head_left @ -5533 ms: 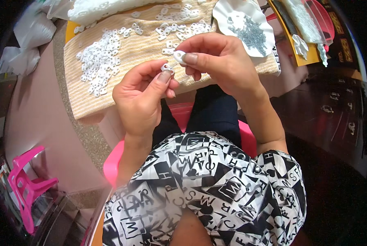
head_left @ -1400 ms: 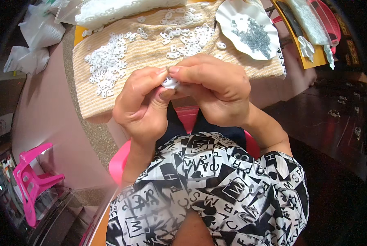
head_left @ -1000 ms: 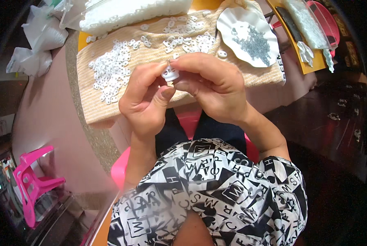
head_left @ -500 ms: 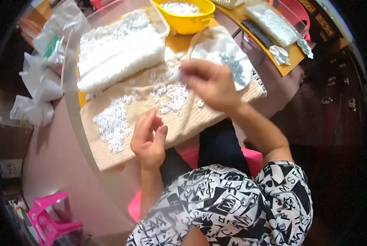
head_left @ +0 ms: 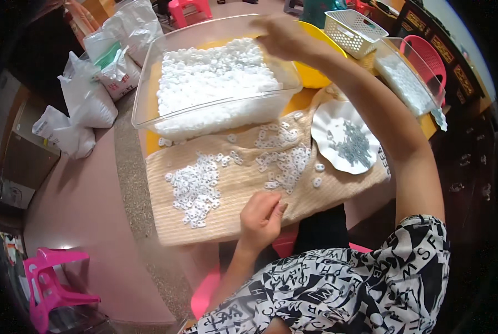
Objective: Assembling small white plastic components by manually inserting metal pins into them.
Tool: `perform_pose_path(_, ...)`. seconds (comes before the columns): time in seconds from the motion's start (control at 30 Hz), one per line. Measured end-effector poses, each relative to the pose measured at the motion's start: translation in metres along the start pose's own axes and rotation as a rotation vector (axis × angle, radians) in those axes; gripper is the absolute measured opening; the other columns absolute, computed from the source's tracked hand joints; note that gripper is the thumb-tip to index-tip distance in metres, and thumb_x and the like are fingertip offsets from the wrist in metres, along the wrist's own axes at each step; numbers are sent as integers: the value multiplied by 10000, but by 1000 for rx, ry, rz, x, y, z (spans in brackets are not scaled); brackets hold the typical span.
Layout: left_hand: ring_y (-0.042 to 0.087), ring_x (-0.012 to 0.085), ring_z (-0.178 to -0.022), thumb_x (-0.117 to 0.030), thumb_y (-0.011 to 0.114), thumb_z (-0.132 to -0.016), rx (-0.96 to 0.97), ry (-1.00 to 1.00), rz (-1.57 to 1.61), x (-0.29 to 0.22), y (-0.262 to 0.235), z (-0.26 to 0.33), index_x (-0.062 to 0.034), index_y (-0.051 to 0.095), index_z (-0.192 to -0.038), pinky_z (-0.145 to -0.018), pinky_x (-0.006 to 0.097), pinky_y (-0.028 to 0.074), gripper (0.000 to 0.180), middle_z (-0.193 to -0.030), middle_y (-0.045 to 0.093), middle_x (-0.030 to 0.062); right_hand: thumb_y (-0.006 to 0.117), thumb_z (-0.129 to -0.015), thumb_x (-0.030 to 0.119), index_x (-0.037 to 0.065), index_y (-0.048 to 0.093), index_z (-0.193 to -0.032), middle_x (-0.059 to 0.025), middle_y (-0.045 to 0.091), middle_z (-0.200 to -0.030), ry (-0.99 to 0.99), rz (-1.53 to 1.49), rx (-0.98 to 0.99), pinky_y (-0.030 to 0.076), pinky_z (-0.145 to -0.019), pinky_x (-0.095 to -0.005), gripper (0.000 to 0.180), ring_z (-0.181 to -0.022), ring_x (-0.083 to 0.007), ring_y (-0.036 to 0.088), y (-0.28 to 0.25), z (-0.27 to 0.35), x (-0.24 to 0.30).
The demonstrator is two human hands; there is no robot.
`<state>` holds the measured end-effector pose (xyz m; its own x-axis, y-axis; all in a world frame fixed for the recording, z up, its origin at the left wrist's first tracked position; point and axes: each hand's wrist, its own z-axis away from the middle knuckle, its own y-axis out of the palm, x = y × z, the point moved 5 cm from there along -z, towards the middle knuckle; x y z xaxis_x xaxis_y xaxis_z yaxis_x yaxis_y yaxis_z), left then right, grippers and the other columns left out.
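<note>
My left hand (head_left: 261, 217) is closed, thumb against curled fingers, at the near edge of a beige ribbed cloth (head_left: 243, 217). Whatever it may hold is hidden. My right arm reaches far out, and my right hand (head_left: 286, 38) hovers above the far right corner of a clear plastic bin (head_left: 218, 108), partly in front of a yellow bowl (head_left: 321, 75). Its fingers are blurred. White plastic pieces (head_left: 218, 69) are heaped in the bin. Small white two-holed pieces lie on the cloth in a left pile (head_left: 196, 186) and a middle pile (head_left: 288, 167). Two loose ones lie right of the middle pile.
A white scalloped dish (head_left: 329, 142) of small grey pieces (head_left: 352, 145) sits on the cloth's right. Behind it are a white basket (head_left: 354, 33) and another clear bin (head_left: 404, 83). White sacks (head_left: 87, 103) stand at left; a pink stool (head_left: 57, 284) is lower left.
My right hand has moved from above the cloth, away to the bin's far corner. My left hand has gone from loosely curled to closed. The view has shifted, so everything sits further right.
</note>
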<state>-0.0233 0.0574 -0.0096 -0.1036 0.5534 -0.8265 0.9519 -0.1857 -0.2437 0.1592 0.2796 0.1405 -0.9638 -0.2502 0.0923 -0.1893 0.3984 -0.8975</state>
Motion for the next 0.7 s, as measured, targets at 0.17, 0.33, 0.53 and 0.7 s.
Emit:
perform_pose_path(0.17, 526, 223, -598, 26, 629, -671, -12, -13, 71, 1, 1, -4, 8, 575, -768, -535, 275, 427, 112, -711, 553, 116, 552, -748, 531, 41, 450, -1204, -239, 517, -1093, -381, -136, 470, 398, -871, -413, 677, -1033, -364, 497, 118, -43, 57)
perform_pose_path(0.33, 560, 291, -644, 15, 630, -678, -15, 26, 92, 4, 0, -5, 7, 588, -793, -586, 315, 455, 123, -744, 579, 150, 353, -723, 735, 157, 193, -1357, -284, 247, -1307, -307, -110, 620, 291, -973, -490, 872, -1182, -463, 311, 169, -32, 93)
perform_pose_path(0.53, 561, 312, -700, 23, 647, -662, -1, 33, 87, 3, -7, -7, 26, 574, -850, -610, 347, 463, 203, -790, 573, 155, 452, -837, 464, 65, 489, -1077, -259, 543, -915, -337, -110, 593, 453, -729, -459, 467, -871, -425, 549, 141, -17, 92)
perform_pose_path(0.7, 561, 310, -699, 28, 646, -662, 31, 65, 50, -1, -5, -6, 25, 573, -851, -611, 346, 464, 203, -789, 573, 156, 546, -782, 235, 20, 527, -704, -197, 560, -623, -503, -112, 258, 449, -566, -449, 230, -614, -384, 558, 107, -23, 88)
